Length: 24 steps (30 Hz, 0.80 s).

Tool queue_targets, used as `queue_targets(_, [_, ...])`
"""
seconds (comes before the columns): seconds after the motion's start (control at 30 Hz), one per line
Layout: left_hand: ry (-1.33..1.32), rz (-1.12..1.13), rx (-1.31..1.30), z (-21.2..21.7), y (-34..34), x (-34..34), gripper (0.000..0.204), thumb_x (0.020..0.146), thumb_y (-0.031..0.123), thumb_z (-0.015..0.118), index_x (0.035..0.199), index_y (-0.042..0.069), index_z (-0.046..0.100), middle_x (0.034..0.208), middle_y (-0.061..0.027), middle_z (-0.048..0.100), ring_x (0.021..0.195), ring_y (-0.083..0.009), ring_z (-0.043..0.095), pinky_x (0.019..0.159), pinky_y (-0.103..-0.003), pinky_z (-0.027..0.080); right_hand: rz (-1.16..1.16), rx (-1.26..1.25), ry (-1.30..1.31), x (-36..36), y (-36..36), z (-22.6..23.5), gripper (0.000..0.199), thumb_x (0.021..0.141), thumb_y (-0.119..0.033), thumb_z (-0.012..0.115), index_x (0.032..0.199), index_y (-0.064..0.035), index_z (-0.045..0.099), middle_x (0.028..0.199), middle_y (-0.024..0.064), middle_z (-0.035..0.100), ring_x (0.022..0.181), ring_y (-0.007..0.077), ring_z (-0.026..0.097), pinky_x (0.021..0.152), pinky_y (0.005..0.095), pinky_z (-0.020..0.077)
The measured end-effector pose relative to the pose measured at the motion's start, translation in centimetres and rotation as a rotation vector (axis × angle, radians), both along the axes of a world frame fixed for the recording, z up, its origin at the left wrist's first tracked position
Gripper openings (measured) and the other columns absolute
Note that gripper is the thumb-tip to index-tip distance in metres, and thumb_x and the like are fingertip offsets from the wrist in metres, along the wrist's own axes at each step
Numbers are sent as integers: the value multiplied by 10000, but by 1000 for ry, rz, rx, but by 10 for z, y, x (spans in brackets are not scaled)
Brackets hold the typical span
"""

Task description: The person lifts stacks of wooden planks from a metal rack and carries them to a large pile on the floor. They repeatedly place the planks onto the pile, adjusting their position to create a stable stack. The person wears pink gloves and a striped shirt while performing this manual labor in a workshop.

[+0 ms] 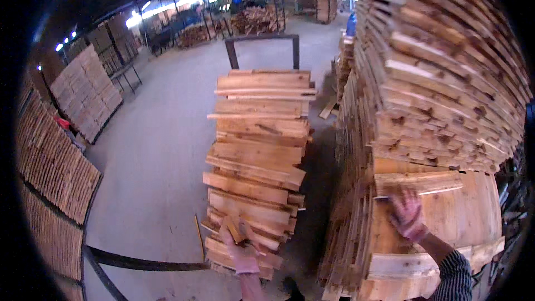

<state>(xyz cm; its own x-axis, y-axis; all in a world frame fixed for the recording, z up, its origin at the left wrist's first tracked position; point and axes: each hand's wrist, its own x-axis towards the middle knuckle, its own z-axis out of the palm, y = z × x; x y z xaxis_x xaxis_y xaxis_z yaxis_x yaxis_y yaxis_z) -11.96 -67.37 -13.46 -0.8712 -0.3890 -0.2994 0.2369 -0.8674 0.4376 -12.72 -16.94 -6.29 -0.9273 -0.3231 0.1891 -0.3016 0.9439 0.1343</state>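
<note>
Your left hand (241, 248) grips a small wood piece (234, 230) at the near end of the cart's board stack (259, 150), right hand (408, 215) open, flat on the tall pile's top board (418, 182).

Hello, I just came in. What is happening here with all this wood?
A person stands between two stacks of thin wooden boards in a large shed. The left hand rests on the near end of the loose pile on the cart, fingers closed around a small wood piece. The right hand lies flat on a wide board atop the tall stack at the right. More stacked boards line the left wall.
</note>
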Motion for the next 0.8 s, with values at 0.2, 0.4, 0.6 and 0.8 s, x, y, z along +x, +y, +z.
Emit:
queue_targets(0.2, [178, -451, -59, 70, 91, 74, 608, 1038, 580, 467, 1331, 64, 599, 1022, -144, 707, 674, -220, 634, 544, -349, 554, 377, -935, -433, -15, -124, 53, 892, 986, -588, 571, 1595, -10, 269, 1581, 292, 353, 1492, 389, 337, 1245, 397, 261])
queue_targets(0.4, [158, -776, -374, 97, 190, 140, 578, 989, 364, 622, 1464, 71, 473, 1350, -181, 588, 1151, -339, 628, 919, -445, 586, 582, -1718, -1213, -25, -180, 148, 788, 979, -622, 591, 1540, -87, 453, 1466, 110, 562, 1334, 210, 538, 1114, 381, 448])
queue_targets(0.6, [182, -711, -615, 150, 262, 119, 584, 1020, 418, 552, 1465, 55, 451, 1345, -174, 579, 1189, -336, 611, 971, -453, 563, 461, -1790, -964, 47, -81, 243, 800, 928, -495, 721, 1547, -82, 427, 1271, 68, 648, 1054, 147, 648, 896, 306, 547])
queue_targets(0.8, [397, -523, -636, 265, 328, 52, 603, 1050, 472, 482, 1467, 38, 429, 1340, -166, 570, 1226, -334, 595, 1023, -461, 541, 390, -1270, -536, 94, -3, 244, 1107, 836, -541, 772, 1620, 12, 218, 1522, 262, 462, 1396, 298, 471, 1149, 340, 397])
